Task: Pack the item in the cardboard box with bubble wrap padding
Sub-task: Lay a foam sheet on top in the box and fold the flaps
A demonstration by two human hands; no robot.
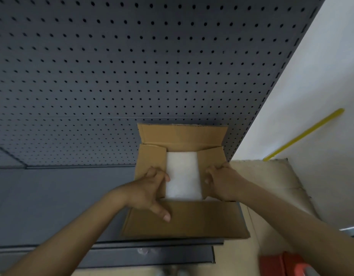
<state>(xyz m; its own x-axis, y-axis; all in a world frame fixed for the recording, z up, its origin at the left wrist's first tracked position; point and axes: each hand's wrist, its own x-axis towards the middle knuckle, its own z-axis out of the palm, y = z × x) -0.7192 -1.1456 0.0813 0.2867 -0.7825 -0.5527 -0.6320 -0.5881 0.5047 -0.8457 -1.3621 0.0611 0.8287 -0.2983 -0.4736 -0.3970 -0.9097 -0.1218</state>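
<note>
Spanning the left and rear of the view, a dark grey perforated metal panel point(112, 66) stands behind a dark grey shelf point(52, 196), smooth and matte. On the right end of that shelf sits the cardboard box point(184, 220), plain brown corrugated board and rectangular, its far flap standing up against the panel and its near flap folded out toward the shelf's front edge.

The left hand point(150, 188) reaches in from the lower left, palm down, fingers spread flat on the box's left side flap and thumb laid on the near flap; it presses rather than grips. Between the two side flaps lies the bubble wrap point(182, 174), a white, soft-looking rectangle filling the box opening (blur hides its texture). No packed item can be seen beneath it.

The right hand point(221, 180) comes from the lower right, fingers curled down over the right side flap, bearing on it. Both hands are apart, one per flap.

Right of the shelf lies flat pale cardboard point(271, 186), with a yellow strip point(303, 134) against the white wall point(321, 76).
</note>
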